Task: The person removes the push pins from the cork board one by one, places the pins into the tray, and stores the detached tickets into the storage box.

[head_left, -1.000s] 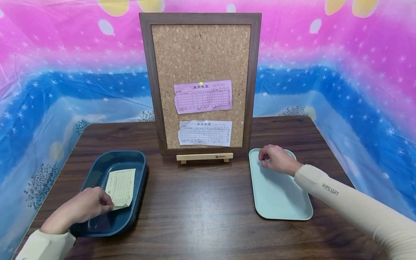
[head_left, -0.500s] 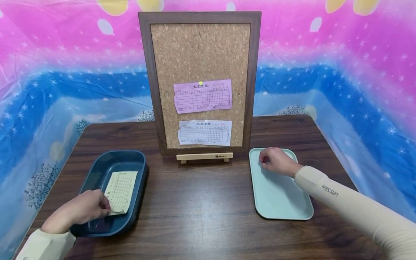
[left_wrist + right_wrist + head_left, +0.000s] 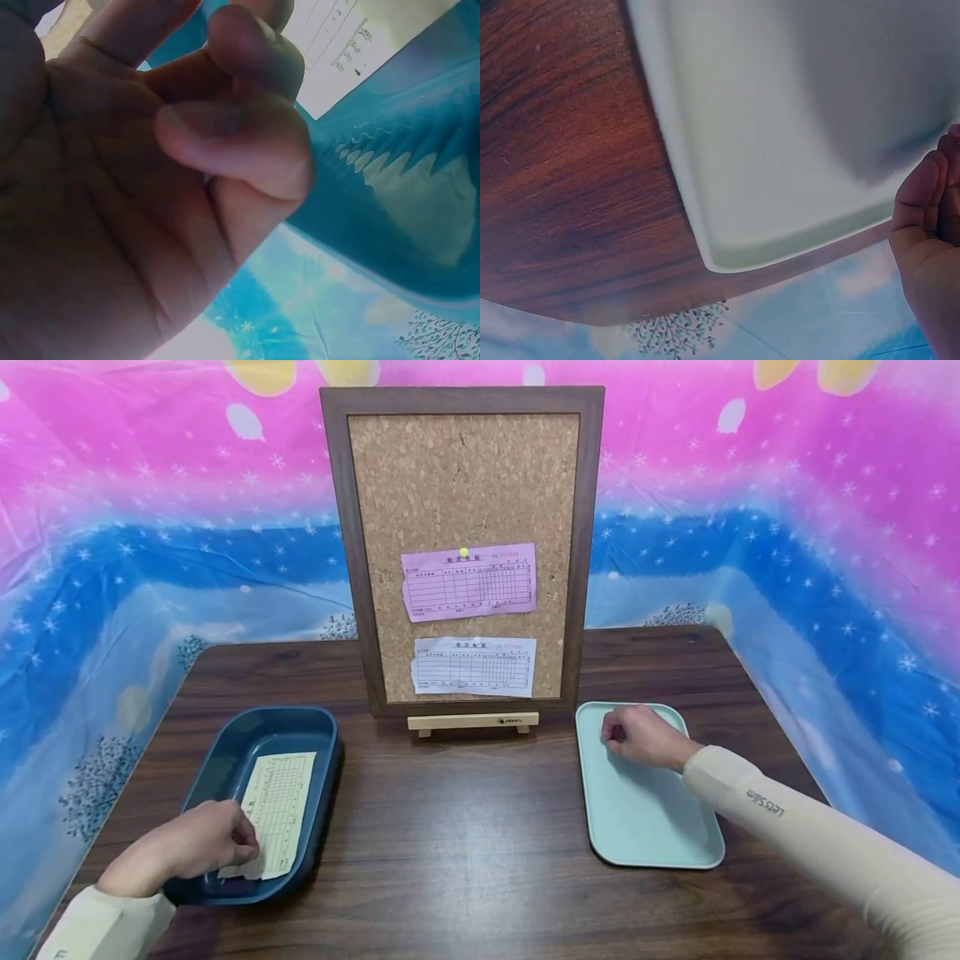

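In the head view my left hand (image 3: 197,841) hovers in the dark blue basin (image 3: 327,752), its fingers loosely bent. Beneath it, a yellow receipt slip (image 3: 279,793) lies in the basin, partly covered by the hand. The left wrist view has the left hand (image 3: 165,150) large in front, with nothing seen between thumb and fingers, and a corner of the slip (image 3: 341,52) beyond. Above the far end of the pale green tray (image 3: 652,818) is my right hand (image 3: 648,737), fingers curled together. Its fingertips are hidden, so anything small in them cannot be seen.
A framed cork board (image 3: 465,477) stands upright on a small wooden easel (image 3: 472,722). Pinned to it are a pink receipt slip (image 3: 471,583) and, lower, a white receipt slip (image 3: 474,667). A patterned cloth (image 3: 150,560) surrounds the wooden table (image 3: 450,860).
The yellow slip has come down from my left fingers and now lies lower in the basin, reaching under the hand. My right hand has hardly moved over the tray.
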